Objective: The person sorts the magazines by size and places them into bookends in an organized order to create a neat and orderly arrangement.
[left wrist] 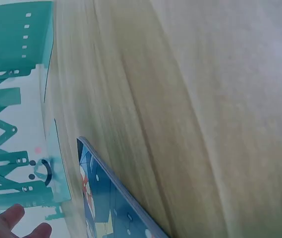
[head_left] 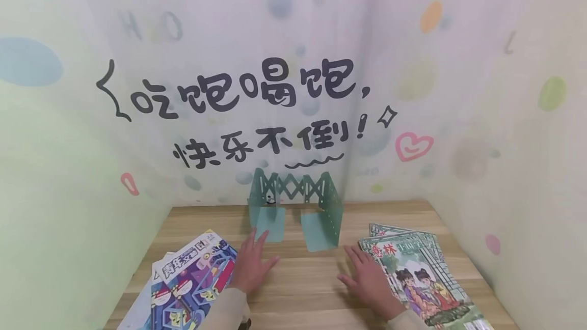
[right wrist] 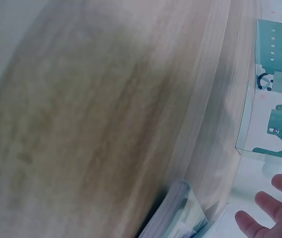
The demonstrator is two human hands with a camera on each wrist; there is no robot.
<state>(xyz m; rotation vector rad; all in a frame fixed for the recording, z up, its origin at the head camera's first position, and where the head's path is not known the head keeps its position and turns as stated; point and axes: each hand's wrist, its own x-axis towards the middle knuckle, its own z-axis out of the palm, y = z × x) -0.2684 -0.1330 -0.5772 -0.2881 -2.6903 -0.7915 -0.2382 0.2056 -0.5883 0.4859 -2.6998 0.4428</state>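
Observation:
My left hand point(head_left: 251, 267) reaches forward with relaxed, spread fingers, beside a fanned stack of purple and blue magazines point(head_left: 194, 279) in the head view. On the other side my right hand point(head_left: 370, 281) is spread too, its fingers at the left edge of a stack of magazines point(head_left: 428, 289) with two cartoon children on the top cover. Between and beyond the hands stands a teal extendable bookend point(head_left: 334, 210), with two upright side plates, flat base plates and a criss-cross lattice at the back. Neither hand grips anything. Fingers point(left wrist: 13, 215) also show in the left wrist view, and others point(right wrist: 269, 203) in the right wrist view.
A wooden table point(head_left: 302, 289) carries everything. Behind it rises a pale wall point(head_left: 275, 29) with large black lettering and coloured spots, and walls close in the left and right sides. The bookend stands near the table's back edge.

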